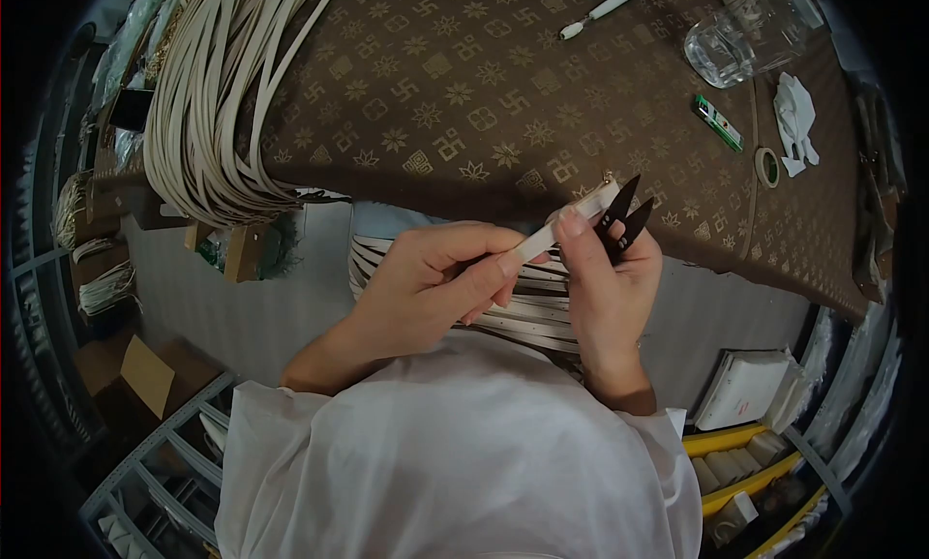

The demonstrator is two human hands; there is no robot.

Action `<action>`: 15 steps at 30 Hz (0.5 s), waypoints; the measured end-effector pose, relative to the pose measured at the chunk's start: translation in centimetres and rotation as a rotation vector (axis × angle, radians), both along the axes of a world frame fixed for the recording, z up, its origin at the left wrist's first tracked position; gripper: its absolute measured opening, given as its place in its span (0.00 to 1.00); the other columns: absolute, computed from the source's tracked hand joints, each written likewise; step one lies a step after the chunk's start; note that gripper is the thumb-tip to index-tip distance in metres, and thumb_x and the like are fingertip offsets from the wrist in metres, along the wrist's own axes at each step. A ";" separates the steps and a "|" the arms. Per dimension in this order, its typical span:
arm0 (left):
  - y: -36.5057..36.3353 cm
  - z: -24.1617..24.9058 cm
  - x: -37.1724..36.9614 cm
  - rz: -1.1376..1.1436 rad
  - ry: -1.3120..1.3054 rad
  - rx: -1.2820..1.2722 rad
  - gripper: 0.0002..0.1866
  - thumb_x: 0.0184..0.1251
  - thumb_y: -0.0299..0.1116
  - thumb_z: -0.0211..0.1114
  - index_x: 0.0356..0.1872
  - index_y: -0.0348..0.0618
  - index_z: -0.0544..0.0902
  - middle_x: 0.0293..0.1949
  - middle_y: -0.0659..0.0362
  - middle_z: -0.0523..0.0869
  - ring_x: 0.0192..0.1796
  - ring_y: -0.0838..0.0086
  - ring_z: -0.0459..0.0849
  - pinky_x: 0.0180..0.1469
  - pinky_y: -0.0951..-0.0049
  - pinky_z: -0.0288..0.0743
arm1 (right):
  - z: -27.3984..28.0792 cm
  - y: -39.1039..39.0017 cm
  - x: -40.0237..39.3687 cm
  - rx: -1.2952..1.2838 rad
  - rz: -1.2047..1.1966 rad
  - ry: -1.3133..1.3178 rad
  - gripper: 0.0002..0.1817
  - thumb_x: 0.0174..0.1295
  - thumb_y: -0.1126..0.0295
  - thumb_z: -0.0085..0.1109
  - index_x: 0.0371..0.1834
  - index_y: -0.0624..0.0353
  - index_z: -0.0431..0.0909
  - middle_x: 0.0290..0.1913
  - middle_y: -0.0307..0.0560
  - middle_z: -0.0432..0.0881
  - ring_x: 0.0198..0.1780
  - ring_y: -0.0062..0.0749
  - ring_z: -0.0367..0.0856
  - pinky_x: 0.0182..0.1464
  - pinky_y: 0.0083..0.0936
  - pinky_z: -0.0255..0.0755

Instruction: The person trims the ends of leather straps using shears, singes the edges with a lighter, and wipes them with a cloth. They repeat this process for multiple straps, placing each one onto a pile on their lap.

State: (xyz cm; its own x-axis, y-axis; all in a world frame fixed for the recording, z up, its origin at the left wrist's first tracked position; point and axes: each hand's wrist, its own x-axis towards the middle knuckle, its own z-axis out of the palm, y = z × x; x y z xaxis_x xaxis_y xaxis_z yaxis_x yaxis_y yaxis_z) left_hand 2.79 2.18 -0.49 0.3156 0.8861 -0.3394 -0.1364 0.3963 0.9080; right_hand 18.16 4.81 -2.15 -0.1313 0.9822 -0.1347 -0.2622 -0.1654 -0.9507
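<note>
The left hand is pinching a pale strap while the right hand is gripping its far end and black snips, ideally pointing clear of it.

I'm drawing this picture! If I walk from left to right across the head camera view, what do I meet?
Pale straps, left hand, right hand, green packet, roll of tape, white tissue.

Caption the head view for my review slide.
Left fingers and right fingers hold a pale strap, the right also holding black snips.
</note>
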 end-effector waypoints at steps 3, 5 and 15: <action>0.1 0.3 0.1 0.009 -0.020 -0.024 0.10 0.66 0.29 0.51 0.38 0.35 0.78 0.21 0.66 0.73 0.20 0.89 0.65 0.21 0.86 0.60 | -0.7 0.0 0.7 -0.086 -0.012 0.168 0.05 0.58 0.72 0.56 0.29 0.62 0.74 0.21 0.33 0.72 0.25 0.11 0.65 0.25 0.09 0.58; 0.3 0.2 0.2 0.022 -0.047 -0.080 0.10 0.66 0.29 0.51 0.39 0.35 0.78 0.20 0.67 0.73 0.21 0.89 0.65 0.22 0.86 0.60 | -0.9 0.1 1.0 -0.089 0.034 0.228 0.06 0.58 0.71 0.56 0.30 0.63 0.74 0.23 0.35 0.74 0.26 0.12 0.68 0.27 0.09 0.61; -0.3 -0.1 0.8 0.167 0.005 0.039 0.04 0.61 0.25 0.56 0.33 0.35 0.76 0.26 0.67 0.74 0.26 0.90 0.67 0.26 0.88 0.61 | -1.3 -0.4 0.6 0.054 -0.151 0.189 0.09 0.56 0.70 0.58 0.33 0.64 0.73 0.32 0.42 0.75 0.30 0.18 0.71 0.33 0.13 0.65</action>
